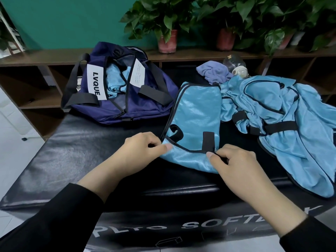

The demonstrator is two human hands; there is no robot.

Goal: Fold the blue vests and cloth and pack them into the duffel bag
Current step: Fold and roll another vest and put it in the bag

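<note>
A light blue vest (pixel 196 113) with black trim lies folded lengthwise on the black padded box (pixel 72 157) in front of me. My left hand (pixel 141 151) pinches its near left edge. My right hand (pixel 234 164) pinches the black trim at its near right edge. A navy duffel bag (pixel 145 110) stands open at the back left, with light blue fabric (pixel 116 79) inside. To the right, a crumpled heap of blue vests (pixel 283 113) reaches over the box's edge. A purple-blue cloth (pixel 214 71) lies bunched behind them.
A clear bulb-shaped object with a white base (pixel 236 67) sits behind the cloth. A low wooden shelf (pixel 36 57) runs along the back with potted plants (pixel 167 24) on top. White floor shows at the left.
</note>
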